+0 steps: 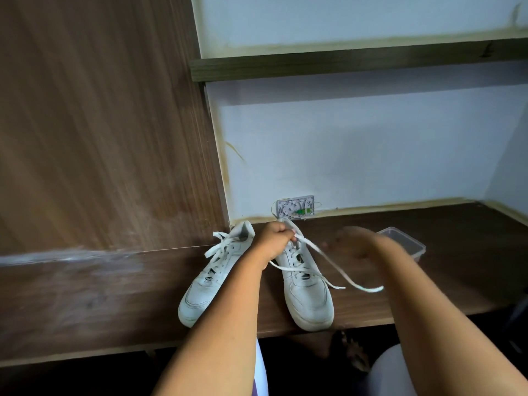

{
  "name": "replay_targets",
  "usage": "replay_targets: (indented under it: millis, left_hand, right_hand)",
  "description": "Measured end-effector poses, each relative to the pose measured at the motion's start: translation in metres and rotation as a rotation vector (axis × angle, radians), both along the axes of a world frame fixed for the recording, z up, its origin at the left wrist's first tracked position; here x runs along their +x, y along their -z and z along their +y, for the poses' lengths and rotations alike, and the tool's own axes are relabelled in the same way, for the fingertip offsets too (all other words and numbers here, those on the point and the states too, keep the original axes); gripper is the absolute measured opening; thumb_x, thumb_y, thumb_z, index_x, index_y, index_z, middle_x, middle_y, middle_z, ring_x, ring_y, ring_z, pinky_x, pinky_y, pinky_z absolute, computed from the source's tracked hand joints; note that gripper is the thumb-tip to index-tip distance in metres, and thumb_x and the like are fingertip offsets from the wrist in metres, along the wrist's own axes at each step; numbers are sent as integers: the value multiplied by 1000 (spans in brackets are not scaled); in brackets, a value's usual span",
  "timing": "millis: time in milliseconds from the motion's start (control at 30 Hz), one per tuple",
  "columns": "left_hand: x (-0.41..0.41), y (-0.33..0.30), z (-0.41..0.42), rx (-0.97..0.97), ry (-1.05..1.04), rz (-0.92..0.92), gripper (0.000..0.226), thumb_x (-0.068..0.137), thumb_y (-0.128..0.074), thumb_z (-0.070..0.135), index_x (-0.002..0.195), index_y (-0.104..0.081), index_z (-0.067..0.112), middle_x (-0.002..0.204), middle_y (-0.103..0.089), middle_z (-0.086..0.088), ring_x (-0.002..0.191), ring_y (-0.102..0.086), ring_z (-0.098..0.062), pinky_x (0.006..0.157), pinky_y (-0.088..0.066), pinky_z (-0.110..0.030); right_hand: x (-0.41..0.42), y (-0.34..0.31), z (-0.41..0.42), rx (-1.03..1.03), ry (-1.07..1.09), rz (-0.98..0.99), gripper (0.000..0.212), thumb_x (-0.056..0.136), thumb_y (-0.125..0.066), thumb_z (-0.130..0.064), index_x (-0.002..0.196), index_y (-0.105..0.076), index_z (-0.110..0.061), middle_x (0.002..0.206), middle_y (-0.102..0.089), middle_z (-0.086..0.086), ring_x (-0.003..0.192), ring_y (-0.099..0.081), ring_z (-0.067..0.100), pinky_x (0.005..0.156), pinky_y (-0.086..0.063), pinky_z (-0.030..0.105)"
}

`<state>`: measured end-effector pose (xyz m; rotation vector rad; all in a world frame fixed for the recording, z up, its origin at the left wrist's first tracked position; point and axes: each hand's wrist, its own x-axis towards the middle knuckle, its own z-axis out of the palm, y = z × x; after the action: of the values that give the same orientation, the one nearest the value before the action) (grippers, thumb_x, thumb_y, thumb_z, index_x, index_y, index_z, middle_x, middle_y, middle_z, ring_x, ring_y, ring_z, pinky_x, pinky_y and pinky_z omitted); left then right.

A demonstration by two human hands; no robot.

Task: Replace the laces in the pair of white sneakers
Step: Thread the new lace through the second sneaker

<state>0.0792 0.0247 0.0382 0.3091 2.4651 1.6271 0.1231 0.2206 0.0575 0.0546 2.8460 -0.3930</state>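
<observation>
Head view: two white sneakers sit side by side on the dark wooden counter (85,295), toes toward the person, heels toward the wall. The left sneaker (210,277) is laced, its lace ends splayed loose over the tongue. The right sneaker (307,287) has the left forearm crossing just beside it.

Two hands in play. The left hand (274,238) is curled into a fist over the right sneaker's collar, pinching the white lace (328,260) where it leaves the upper eyelets. From that grip one strand runs out to the right and hangs in the air, its tip blurred; a second end trails off the shoe's side onto the counter.

The right hand (358,244) is raised above the counter and smeared by motion blur; whether its fingers are curled or straight, and whether they touch the lace, cannot be told.

Behind it, one clear plastic container (408,242) rests on the counter. One small white wall box (295,206) sits low on the wall, and one wooden shelf (357,65) runs overhead.
</observation>
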Motion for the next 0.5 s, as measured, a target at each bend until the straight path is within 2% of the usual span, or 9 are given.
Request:
replay_targets:
  millis: [33, 100, 133, 200, 267, 367, 433, 500]
  left_hand:
    - [2, -1, 3, -13, 13, 1, 30, 97, -54, 18, 68, -61, 19, 68, -55, 0, 64, -45, -7, 59, -35, -19]
    - [7, 0, 7, -9, 23, 11, 26, 98, -52, 15, 73, -60, 17, 69, -54, 3, 63, -44, -4, 56, -36, -12]
    - [8, 0, 7, 2, 26, 14, 24, 98, -52, 15, 75, -60, 16, 74, -57, 1, 65, -46, -4, 58, -37, -10]
    - [8, 1, 5, 18, 34, 17, 20, 97, -54, 17, 79, -63, 15, 91, -67, -4, 77, -53, -6, 71, -41, -14]
    - [6, 2, -2, -16, 15, 25, 15, 93, -61, 22, 80, -64, 17, 98, -68, -7, 88, -56, -12, 82, -44, -25]
    - [-7, 6, -21, -201, -72, 74, 11, 90, -65, 22, 83, -66, 14, 95, -66, -8, 89, -58, -20, 77, -42, -26]
    - [-16, 10, -35, -326, -145, 17, 11, 89, -65, 19, 78, -65, 16, 98, -68, -11, 90, -59, -24, 77, -44, -27]
    - [-17, 13, -42, -397, -138, -138, 6, 87, -66, 18, 83, -67, 13, 87, -62, -9, 80, -55, -22, 72, -43, -28]
  right_hand:
    - [-4, 6, -13, -185, 6, 154, 31, 96, -51, -43, 77, -61, -20, 73, -59, -8, 67, -52, 7, 67, -45, 24]
    - [-6, 12, -36, -562, 0, 258, 29, 94, -57, -41, 80, -67, -18, 79, -65, -3, 72, -54, 8, 71, -43, 25]
    - [-7, 15, -45, -690, 10, 266, 27, 93, -60, -35, 79, -69, -14, 78, -67, 0, 69, -55, 8, 69, -44, 24]
    - [-11, 21, -43, -808, 69, 278, 24, 91, -64, -25, 78, -70, -6, 70, -67, 6, 62, -55, 12, 64, -48, 26]
    - [-17, 24, -33, -780, 128, 322, 22, 90, -66, -23, 74, -69, -8, 61, -62, 5, 56, -52, 15, 59, -46, 26]
    - [-23, 29, -15, -461, 204, 425, 31, 90, -65, -24, 60, -61, -17, 55, -55, -1, 55, -49, 14, 55, -39, 22]
    - [-24, 41, -7, -343, 260, 449, 38, 89, -65, -19, 53, -52, -21, 63, -61, -1, 65, -54, 16, 55, -38, 22]
    - [-28, 55, -4, -301, 286, 391, 33, 88, -65, -18, 57, -54, -19, 81, -71, 5, 76, -63, 20, 62, -45, 23]
